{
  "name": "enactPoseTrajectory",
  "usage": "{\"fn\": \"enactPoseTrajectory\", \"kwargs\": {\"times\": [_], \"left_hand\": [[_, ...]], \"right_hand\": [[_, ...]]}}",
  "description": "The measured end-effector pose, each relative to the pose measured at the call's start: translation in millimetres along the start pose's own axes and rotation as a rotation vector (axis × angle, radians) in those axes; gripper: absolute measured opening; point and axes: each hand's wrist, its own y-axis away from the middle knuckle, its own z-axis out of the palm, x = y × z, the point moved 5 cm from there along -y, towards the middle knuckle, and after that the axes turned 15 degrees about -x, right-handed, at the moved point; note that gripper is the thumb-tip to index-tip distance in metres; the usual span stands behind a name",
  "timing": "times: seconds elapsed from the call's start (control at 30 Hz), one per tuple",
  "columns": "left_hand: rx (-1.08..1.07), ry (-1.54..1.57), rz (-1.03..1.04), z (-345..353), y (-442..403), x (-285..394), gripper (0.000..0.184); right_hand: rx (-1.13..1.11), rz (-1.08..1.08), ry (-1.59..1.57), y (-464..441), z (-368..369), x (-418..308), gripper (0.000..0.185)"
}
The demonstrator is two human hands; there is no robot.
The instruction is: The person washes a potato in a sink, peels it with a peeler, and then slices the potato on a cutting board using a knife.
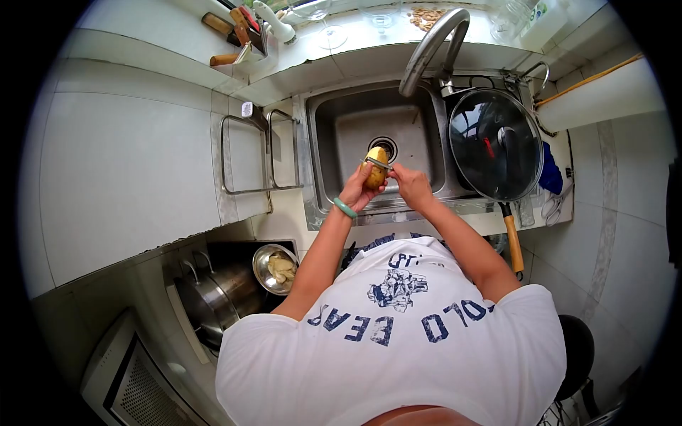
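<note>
Over the sink [330, 135] my left hand [359, 190] is closed around a potato [376, 179]. The potato's upper end is pale and peeled, while brown skin covers the lower part. My right hand [413, 188] grips a peeler [379, 164], whose metal head lies across the potato near the edge of the skin. Its handle is mostly hidden in my fingers. A green bangle [345, 208] circles my left wrist. Behind the potato, the drain [384, 145] is partly covered.
A lidded pan [494, 145] with a wooden handle stands right of the sink, under the curved faucet [433, 53]. At lower left are a steel bowl [264, 257] of pale pieces and a large pot [213, 298]. Knives [238, 32] and glasses line the back ledge.
</note>
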Motion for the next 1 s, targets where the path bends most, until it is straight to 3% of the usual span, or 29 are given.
{"fn": "enactPoseTrajectory", "kwargs": {"times": [0.07,0.13,0.23,0.4,0.5,0.6,0.63,0.7,0.8,0.87,1.0], "left_hand": [[-0.021,-0.022,-0.006,1.7,2.3,-1.7,0.047],[0.017,-0.013,-0.023,-0.7,2.4,-1.1,0.05],[-0.046,0.073,-0.015,19.1,3.9,1.2,0.05],[0.164,0.134,0.083,-4.3,-6.8,-0.4,0.061],[0.139,0.151,0.039,-6.3,-9.8,-1.5,0.06],[0.131,0.144,0.122,-25.9,-17.8,-14.7,0.048],[0.112,0.14,0.159,-35.3,-19.8,-17.6,0.043],[0.287,0.109,0.222,-39.9,-17.1,-17.1,0.033],[0.335,0.137,0.175,-54.9,-12.6,-20.4,0.037],[0.282,0.159,0.167,-51.6,-9.3,-19.2,0.038],[0.175,0.259,0.135,-31.9,-15.1,-12.7,0.039]], "right_hand": [[-0.012,-0.015,-0.033,-9.9,9.6,17.9,0.017],[-0.073,0.279,0.082,-27.2,18.8,53.0,0.024],[-0.159,0.417,-0.049,-29.8,21.6,83.0,0.031],[-0.035,0.333,-0.096,-22.5,2.3,44.0,0.032],[-0.068,0.264,-0.053,-16.8,9.2,25.3,0.027],[0.061,0.25,0.28,-10.1,6.0,18.9,0.017],[0.155,0.184,0.414,-13.8,10.4,30.5,0.022],[0.238,0.176,0.475,-18.5,12.2,47.4,0.029],[0.21,0.178,0.478,-13.4,-1.1,47.2,0.035],[0.147,0.259,0.358,-8.2,2.0,57.0,0.022],[0.096,0.2,0.196,-7.1,-19.1,21.8,0.02]]}}
